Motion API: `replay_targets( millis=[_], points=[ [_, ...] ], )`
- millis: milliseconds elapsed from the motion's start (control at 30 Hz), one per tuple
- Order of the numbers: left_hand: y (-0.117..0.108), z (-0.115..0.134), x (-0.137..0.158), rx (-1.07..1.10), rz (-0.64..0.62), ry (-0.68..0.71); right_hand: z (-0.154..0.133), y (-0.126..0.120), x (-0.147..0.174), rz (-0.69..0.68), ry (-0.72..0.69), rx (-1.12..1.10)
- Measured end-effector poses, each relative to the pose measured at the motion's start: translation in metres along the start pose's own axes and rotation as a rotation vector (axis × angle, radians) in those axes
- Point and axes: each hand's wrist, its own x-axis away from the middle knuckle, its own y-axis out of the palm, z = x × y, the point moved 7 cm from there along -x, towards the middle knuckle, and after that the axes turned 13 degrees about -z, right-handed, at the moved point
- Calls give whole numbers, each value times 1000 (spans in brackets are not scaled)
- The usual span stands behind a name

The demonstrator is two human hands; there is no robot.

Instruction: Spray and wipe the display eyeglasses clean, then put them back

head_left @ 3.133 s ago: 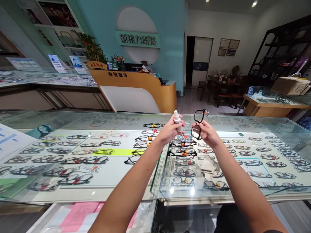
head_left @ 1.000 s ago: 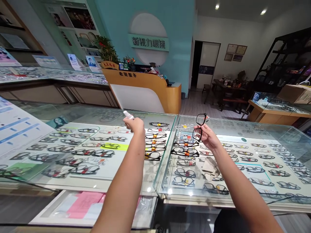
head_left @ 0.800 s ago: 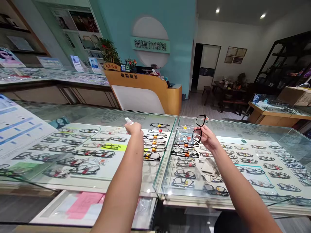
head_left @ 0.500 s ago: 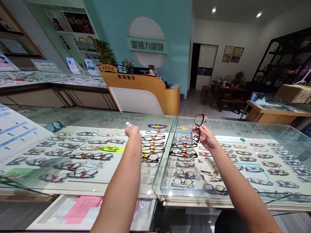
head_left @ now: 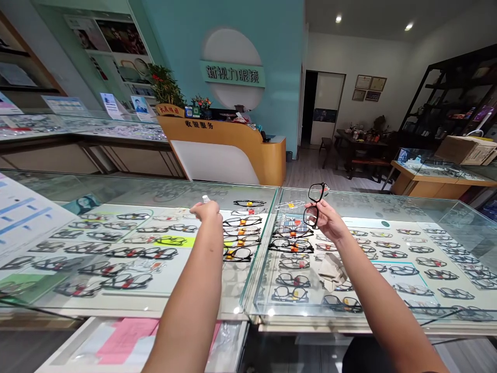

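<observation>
My left hand is raised above the glass counter, fingers wrapped round a small bottle with a white top; the rest of the bottle is hidden behind the hand. Its thumb points out to the left. In my right hand is a pair of black-framed glasses, pinched near the middle and turned so that one lens is above the other. Below the right wrist, a crumpled beige cloth lies on the counter's glass top.
Rows of glasses fill the display counter. A printed sheet stands at the left. An open drawer with pink papers juts out below. Beyond are a wooden reception desk and a cardboard box.
My left thumb has stretched out to the left, away from the bottle's white top. My right hand keeps the glasses in nearly the same place. The view has shifted slightly.
</observation>
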Motion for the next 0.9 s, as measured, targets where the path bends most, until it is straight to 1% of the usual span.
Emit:
replay_targets(
  millis=[100,167,233,300,400,467,500,533,567,600,633,700,733,767,800,833,867,900],
  points=[
    [-11,4,10,-8,150,-84,-2,-2,0,11,0,10],
    [-14,14,18,-26,209,-60,-5,-4,1,21,-7,15],
    [-16,27,27,-38,248,13,-7,-5,1,30,-18,19],
    [-18,42,41,-46,285,137,-9,-7,1,32,-26,24],
    [-15,68,73,-70,323,426,-13,-11,1,40,-38,27],
    [-5,84,101,-99,291,659,-18,-16,2,54,-60,27],
    [4,90,116,-117,238,771,-21,-20,2,65,-76,28],
    [15,95,132,-132,148,867,-25,-24,2,80,-94,30],
    [30,97,147,-145,10,935,-28,-29,3,99,-110,31],
    [48,96,163,-157,-180,972,-31,-34,4,121,-122,31],
    [68,92,181,-169,-423,985,-34,-38,5,144,-134,28],
    [105,73,231,-233,-994,960,-37,-44,6,180,-149,22],
    [117,59,260,-306,-1268,942,-38,-45,7,191,-153,20],
    [122,45,288,-401,-1486,953,-39,-45,8,197,-154,22],
    [122,33,311,-514,-1618,997,-39,-45,8,201,-153,26],
    [120,23,328,-627,-1696,1047,-40,-43,8,204,-150,31],
    [117,15,341,-727,-1740,1098,-40,-41,9,208,-146,36],
    [115,8,349,-807,-1758,1142,-40,-40,9,212,-142,39]
  ],
)
